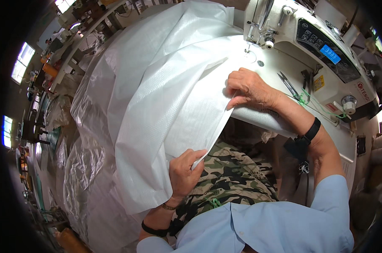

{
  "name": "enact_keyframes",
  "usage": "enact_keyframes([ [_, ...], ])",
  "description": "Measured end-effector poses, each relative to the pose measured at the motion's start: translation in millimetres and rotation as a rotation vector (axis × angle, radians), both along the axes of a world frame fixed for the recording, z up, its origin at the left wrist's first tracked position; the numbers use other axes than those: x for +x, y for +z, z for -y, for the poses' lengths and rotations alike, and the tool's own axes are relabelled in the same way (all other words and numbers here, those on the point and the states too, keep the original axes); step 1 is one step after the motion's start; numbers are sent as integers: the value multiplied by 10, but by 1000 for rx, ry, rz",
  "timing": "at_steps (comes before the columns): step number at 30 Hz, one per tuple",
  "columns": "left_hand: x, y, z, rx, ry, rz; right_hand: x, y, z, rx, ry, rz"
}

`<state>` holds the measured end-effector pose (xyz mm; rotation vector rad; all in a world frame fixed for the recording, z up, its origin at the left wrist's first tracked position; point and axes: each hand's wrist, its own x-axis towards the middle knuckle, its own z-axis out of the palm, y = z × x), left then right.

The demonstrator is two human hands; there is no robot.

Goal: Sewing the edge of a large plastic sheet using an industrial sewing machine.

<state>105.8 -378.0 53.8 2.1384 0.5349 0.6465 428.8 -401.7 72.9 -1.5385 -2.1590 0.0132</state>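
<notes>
A large white woven plastic sheet (165, 84) lies folded across the sewing table and hangs down over my lap. My left hand (184, 170) pinches its lower edge above my camouflage trousers. My right hand (247, 88) grips the folded edge further up, on the table, close to the needle area (247, 52) of a white industrial sewing machine (321, 46).
Small scissors (288, 85) and green thread lie on the machine bed to the right of my right hand. A heap of clear and white plastic sheeting (81, 168) fills the floor at my left. Benches and other workstations stand at the far left near windows.
</notes>
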Motion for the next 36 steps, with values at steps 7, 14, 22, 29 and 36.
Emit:
enact_keyframes([
  [7, 87, -91, -12, 221, -137, 39, 310, 47, -48, -64, -102, -2],
  [14, 378, -130, -7, 478, -306, 89, 184, -55, 174, 110, -471, 159],
  [22, 664, -211, -167, 664, -371, 125, 34, -97, 242, 61, -589, 95],
  [29, 1023, 9, -358, 857, -411, 56, 86, -142, 317, 20, -565, 114],
  [36, 1455, 88, -542, 908, -377, -24, 119, -110, 353, -1, -469, 70],
])
